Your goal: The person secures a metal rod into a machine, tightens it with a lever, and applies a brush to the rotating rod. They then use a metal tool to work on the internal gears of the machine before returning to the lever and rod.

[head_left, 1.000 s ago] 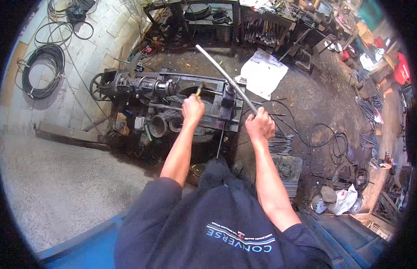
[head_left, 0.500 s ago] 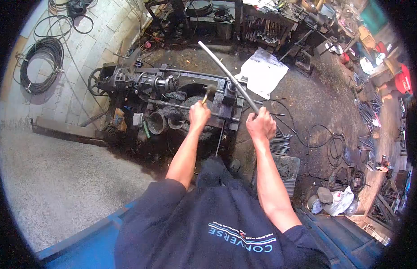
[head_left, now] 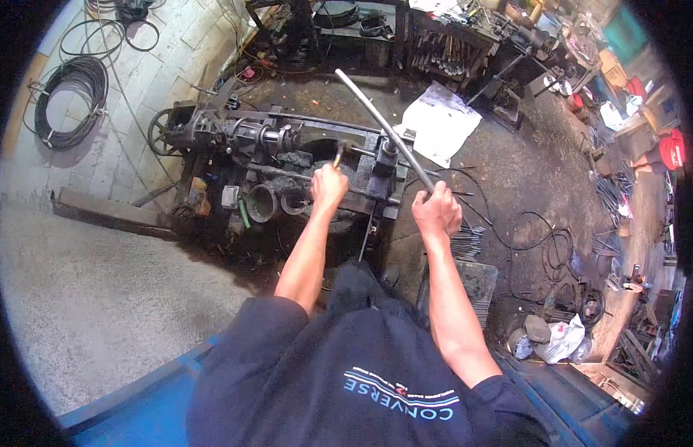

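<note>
My left hand (head_left: 329, 188) is closed around a short brush-like tool (head_left: 338, 158) with a yellowish handle; its dark head is blurred over the machine bed. My right hand (head_left: 439, 211) grips the near end of a long grey metal pipe (head_left: 380, 118). The pipe slants away to the upper left, crossing above the carriage block (head_left: 383, 165) of a greasy lathe-like machine (head_left: 258, 138). Dark, grimy matter fills the space between the machine's rails, below my left hand. Two round cans (head_left: 262, 203) stand at the machine's near side.
A white sheet (head_left: 440, 121) lies on the oily floor behind the carriage. Right of my right hand are a stack of metal rods (head_left: 468, 242) and a loose black cable (head_left: 513, 237). A wire coil (head_left: 71, 103) rests at left. A tool bench (head_left: 465, 56) stands at the back.
The view has shifted slightly. My left hand and the brush-like tool have moved a little to the left over the machine; my right hand keeps its grip on the pipe.
</note>
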Demonstrator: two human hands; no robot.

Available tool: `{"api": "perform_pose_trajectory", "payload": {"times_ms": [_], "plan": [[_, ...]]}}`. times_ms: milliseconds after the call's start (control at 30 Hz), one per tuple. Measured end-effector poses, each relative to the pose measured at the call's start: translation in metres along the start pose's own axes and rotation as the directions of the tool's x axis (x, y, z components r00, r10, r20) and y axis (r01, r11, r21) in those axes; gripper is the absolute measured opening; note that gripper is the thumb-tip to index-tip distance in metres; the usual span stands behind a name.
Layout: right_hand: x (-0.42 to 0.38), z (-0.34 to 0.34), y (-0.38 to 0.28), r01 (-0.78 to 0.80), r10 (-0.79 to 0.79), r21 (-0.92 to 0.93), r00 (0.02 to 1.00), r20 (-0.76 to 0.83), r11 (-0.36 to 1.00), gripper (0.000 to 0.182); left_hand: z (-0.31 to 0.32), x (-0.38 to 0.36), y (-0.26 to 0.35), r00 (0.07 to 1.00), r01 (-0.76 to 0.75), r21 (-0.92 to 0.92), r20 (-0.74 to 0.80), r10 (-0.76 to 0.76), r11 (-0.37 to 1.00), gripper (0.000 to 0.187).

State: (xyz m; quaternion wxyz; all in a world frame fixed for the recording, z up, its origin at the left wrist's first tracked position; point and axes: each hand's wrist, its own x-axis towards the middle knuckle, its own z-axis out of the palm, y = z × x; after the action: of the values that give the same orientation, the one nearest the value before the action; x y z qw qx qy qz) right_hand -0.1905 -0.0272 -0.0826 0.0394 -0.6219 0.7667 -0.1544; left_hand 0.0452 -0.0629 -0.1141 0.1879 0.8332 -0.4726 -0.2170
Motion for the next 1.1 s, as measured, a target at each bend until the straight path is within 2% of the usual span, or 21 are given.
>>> {"api": "perform_pose_trajectory", "payload": {"times_ms": [67, 133, 200, 333, 467, 567, 600, 667, 733, 800, 867, 900, 933, 1000, 1033, 1067, 1100], "plan": [[0.000, 0.002, -0.001, 0.010, -0.010, -0.002, 1.000, -0.004, 1.000, 0.027, -0.002, -0.011, 0.019, 0.998, -0.018, 0.039, 0.068, 0.015, 0.999, 0.029], [-0.001, 0.002, 0.000, 0.019, -0.019, 0.008, 1.000, -0.018, 1.000, 0.027, 0.001, -0.009, 0.020, 0.997, -0.039, 0.085, 0.066, 0.033, 0.996, 0.028], [-0.001, 0.000, 0.000, 0.015, -0.015, 0.010, 1.000, -0.019, 1.000, 0.027, -0.006, -0.002, 0.021, 0.995, 0.017, 0.071, 0.097, -0.024, 0.997, 0.028], [-0.001, 0.000, 0.000, 0.002, -0.001, 0.013, 1.000, -0.014, 1.000, 0.027, -0.007, 0.010, 0.020, 1.000, -0.014, 0.066, 0.029, 0.012, 0.998, 0.026], [-0.002, 0.002, 0.001, 0.011, -0.011, 0.019, 1.000, -0.029, 1.000, 0.026, -0.001, 0.008, 0.010, 0.996, -0.053, 0.090, 0.080, 0.046, 0.995, 0.028], [-0.002, -0.001, -0.002, 0.006, -0.005, 0.023, 0.999, -0.041, 1.000, 0.026, -0.008, 0.024, -0.028, 0.997, 0.049, 0.067, -0.070, -0.045, 0.997, 0.028], [0.000, -0.001, -0.001, 0.002, -0.001, 0.021, 0.999, -0.045, 1.000, 0.026, -0.020, 0.021, -0.027, 0.998, 0.053, 0.013, -0.043, -0.052, 0.999, 0.028], [0.000, 0.000, -0.002, -0.013, 0.013, -0.001, 1.000, 0.001, 1.000, 0.026, -0.018, 0.017, -0.018, 1.000, -0.020, -0.073, -0.001, 0.020, 0.997, 0.029], [0.000, -0.003, -0.004, -0.010, 0.010, -0.004, 1.000, 0.001, 1.000, 0.026, 0.003, 0.012, -0.010, 0.982, -0.179, -0.053, 0.053, 0.182, 0.982, 0.030], [-0.004, -0.002, -0.003, -0.004, 0.004, -0.011, 1.000, -0.004, 1.000, 0.026, 0.012, 0.016, -0.014, 0.989, -0.118, -0.007, 0.085, 0.118, 0.993, 0.030], [-0.001, 0.001, -0.002, -0.003, 0.002, -0.024, 1.000, -0.017, 1.000, 0.026, 0.009, 0.029, -0.027, 0.997, 0.081, -0.049, -0.014, -0.082, 0.996, 0.030], [-0.001, 0.001, -0.001, -0.001, 0.000, -0.018, 1.000, -0.020, 1.000, 0.026, 0.004, 0.033, -0.033, 0.996, 0.083, -0.072, -0.021, -0.084, 0.994, 0.031], [-0.004, 0.002, 0.000, -0.001, 0.000, -0.021, 1.000, -0.012, 1.000, 0.026, 0.001, 0.037, -0.041, 0.986, 0.147, -0.045, -0.067, -0.150, 0.988, 0.032], [-0.001, 0.004, 0.000, 0.007, -0.007, -0.029, 1.000, -0.018, 1.000, 0.026, -0.009, 0.037, -0.059, 0.971, 0.200, -0.172, -0.097, -0.218, 0.965, 0.031], [0.000, 0.004, -0.001, 0.003, -0.004, -0.027, 1.000, -0.015, 1.000, 0.026, -0.009, 0.034, -0.061, 0.973, 0.205, -0.161, -0.076, -0.219, 0.966, 0.031], [-0.001, 0.004, -0.001, 0.004, -0.005, -0.039, 1.000, -0.022, 0.999, 0.026, 0.023, 0.049, -0.089, 0.982, 0.188, -0.215, 0.052, -0.181, 0.958, 0.031], [-0.002, 0.004, -0.002, 0.006, -0.007, -0.051, 1.000, -0.027, 0.999, 0.026, 0.027, 0.039, -0.081, 0.943, 0.299, -0.417, 0.266, -0.199, 0.858, 0.029]]}}
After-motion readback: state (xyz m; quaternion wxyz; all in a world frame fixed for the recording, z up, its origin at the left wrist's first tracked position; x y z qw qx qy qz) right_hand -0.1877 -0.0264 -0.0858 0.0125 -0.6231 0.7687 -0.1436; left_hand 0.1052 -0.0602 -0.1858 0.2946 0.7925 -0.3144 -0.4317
